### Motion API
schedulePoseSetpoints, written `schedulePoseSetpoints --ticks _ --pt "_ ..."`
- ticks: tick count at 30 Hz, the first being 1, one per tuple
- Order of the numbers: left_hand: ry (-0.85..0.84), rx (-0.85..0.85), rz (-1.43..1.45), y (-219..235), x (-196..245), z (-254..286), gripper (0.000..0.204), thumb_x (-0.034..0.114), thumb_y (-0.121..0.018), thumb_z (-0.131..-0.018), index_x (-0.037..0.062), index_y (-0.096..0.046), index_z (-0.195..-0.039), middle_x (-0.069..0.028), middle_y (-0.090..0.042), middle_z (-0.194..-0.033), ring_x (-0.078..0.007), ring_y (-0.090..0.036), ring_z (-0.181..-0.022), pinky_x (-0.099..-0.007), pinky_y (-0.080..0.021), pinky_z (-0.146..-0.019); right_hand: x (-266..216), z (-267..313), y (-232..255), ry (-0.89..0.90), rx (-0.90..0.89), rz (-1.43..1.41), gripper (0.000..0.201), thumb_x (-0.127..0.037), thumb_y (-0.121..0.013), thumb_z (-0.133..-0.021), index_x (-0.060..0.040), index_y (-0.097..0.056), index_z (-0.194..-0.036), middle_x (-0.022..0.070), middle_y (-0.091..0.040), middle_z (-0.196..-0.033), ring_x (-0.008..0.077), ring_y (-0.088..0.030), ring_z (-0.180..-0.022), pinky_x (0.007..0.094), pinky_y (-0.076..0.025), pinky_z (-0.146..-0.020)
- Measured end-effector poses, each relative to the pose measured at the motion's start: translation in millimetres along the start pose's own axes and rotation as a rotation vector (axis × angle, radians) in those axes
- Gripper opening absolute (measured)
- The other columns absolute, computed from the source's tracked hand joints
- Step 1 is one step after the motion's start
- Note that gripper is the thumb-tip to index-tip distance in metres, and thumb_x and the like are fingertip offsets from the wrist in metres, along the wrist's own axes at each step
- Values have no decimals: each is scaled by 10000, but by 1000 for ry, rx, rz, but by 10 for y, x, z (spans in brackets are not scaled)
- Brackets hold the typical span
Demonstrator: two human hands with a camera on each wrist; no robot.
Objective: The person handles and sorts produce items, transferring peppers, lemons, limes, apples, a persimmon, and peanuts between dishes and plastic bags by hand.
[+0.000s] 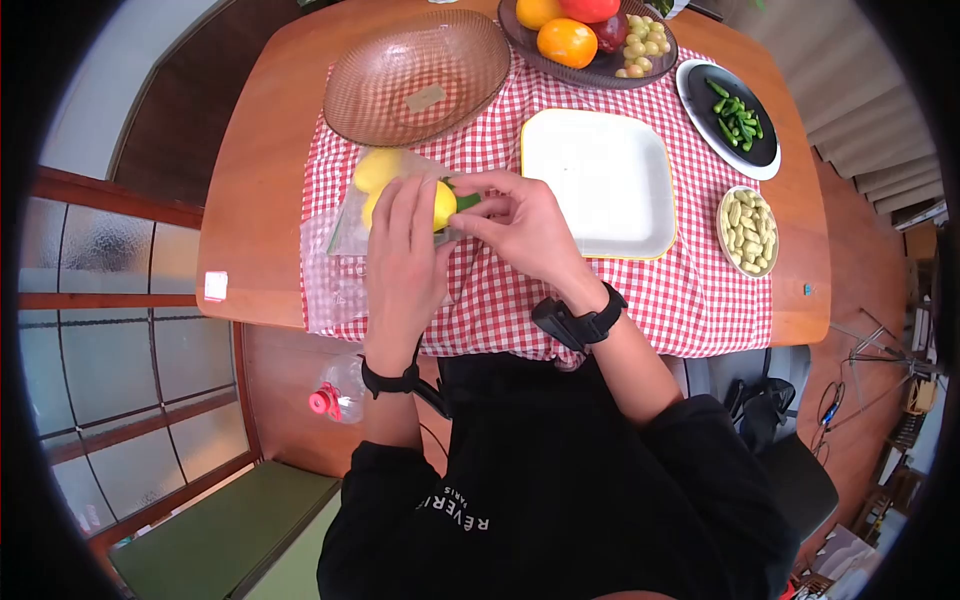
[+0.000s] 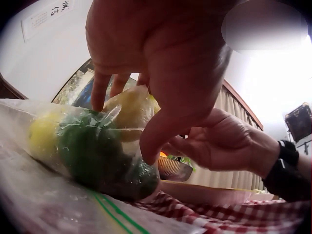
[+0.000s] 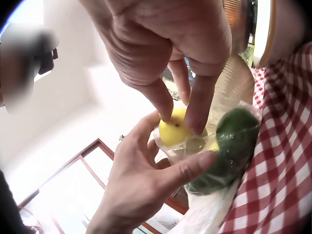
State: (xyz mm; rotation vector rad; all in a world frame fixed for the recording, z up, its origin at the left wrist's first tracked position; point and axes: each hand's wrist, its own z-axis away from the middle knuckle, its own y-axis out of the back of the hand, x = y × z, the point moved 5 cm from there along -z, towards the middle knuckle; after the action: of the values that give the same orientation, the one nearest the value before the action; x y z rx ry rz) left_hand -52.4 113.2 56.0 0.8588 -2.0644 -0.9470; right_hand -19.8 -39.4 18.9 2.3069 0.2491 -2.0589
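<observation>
A clear plastic bag [image 1: 346,226] with a green zip strip lies on the checked cloth, with yellow lemons [image 1: 376,168] and dark green fruit [image 3: 239,129] showing through it. My left hand [image 1: 405,235] grips the bag from above, fingers over its top and thumb on its side. Between the thumb and fingers of my right hand [image 1: 530,225] is a lemon [image 3: 169,130], brighter than those behind the plastic, at the bag's edge near the left fingers. Part of this lemon is hidden by the fingers.
Right of the hands is a white rectangular dish [image 1: 600,180]. A transparent brownish bowl [image 1: 400,65] and a fruit bowl [image 1: 520,50] stand at the back. Green peppers on a plate [image 1: 690,85] and a bowl of peanuts [image 1: 747,230] stand at the right.
</observation>
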Motion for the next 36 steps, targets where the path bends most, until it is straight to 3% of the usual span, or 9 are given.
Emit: schedulePoseSetpoints --ticks 2,9,11,17,20,23,29,31,36 --pt "-12 -8 -45 -69 -25 -1 755 -29 -776 -783 -5 -490 -1482 -203 -513 -1476 -443 -488 -1382 -511 -460 -1125 50 -46 63 -7 90 90 292 16 -800 -863 40 -704 -1138 131 -733 -961 193 -767 -837 290 -617 -728" --pt "-52 76 -129 -111 -121 4 562 -34 -752 -818 8 -611 -1360 -174 -547 -1438 -411 -530 -1356 -497 -485 -1104 -196 -5 75 60 87 372 227 2 -797 -869 29 -692 -1069 130 -731 -909 177 -728 -730 296 -601 -658" --pt "-40 127 -96 -74 -163 -25 523 -29 -755 -829 3 -627 -1336 -173 -566 -1413 -405 -552 -1334 -489 -495 -1094 -303 14 169 176 161 315 221 -2 -789 -878 28 -694 -1075 128 -729 -905 173 -721 -715 293 -589 -629" --pt "-27 342 -93 128 -308 -7 400 33 -760 -892 -40 -664 -1273 -174 -639 -1321 -385 -640 -1231 -461 -553 -1022 -611 126 403 137 219 275 166 -34 -762 -939 34 -698 -1076 95 -727 -933 126 -732 -750 256 -587 -611" --pt "-8 441 -117 229 -380 6 413 30 -799 -873 -44 -684 -1263 -185 -681 -1303 -368 -680 -1189 -432 -570 -996 -712 185 446 81 185 243 171 -54 -716 -998 52 -643 -1111 104 -709 -1039 184 -768 -821 283 -636 -704" --pt "16 519 -125 375 -404 -40 412 20 -822 -860 -36 -704 -1250 -194 -717 -1276 -358 -711 -1149 -403 -584 -974 -701 163 464 87 175 42 170 -28 -707 -986 73 -664 -1117 93 -723 -977 155 -759 -826 272 -643 -720" --pt "52 546 -108 696 -329 -138 428 -1 -841 -848 -30 -707 -1253 -181 -718 -1287 -309 -728 -1125 -380 -604 -937 -567 163 522 56 91 -121 320 95 -582 -969 73 -583 -1288 173 -643 -1279 240 -722 -1108 376 -622 -939" --pt "202 619 194 815 -334 -145 436 -42 -836 -842 -31 -710 -1259 -178 -721 -1264 -276 -729 -1124 -358 -611 -923 -510 154 517 5 64 -233 434 110 -565 -946 52 -543 -1376 197 -588 -1378 273 -672 -1221 392 -589 -997" --pt "179 663 378 1078 -217 -302 422 -76 -808 -879 -53 -695 -1285 -153 -698 -1292 -236 -713 -1134 -332 -624 -900 -354 143 387 -151 -29 -509 694 -163 -646 -1028 15 -304 -1605 225 -432 -1532 303 -555 -1366 426 -526 -1072"
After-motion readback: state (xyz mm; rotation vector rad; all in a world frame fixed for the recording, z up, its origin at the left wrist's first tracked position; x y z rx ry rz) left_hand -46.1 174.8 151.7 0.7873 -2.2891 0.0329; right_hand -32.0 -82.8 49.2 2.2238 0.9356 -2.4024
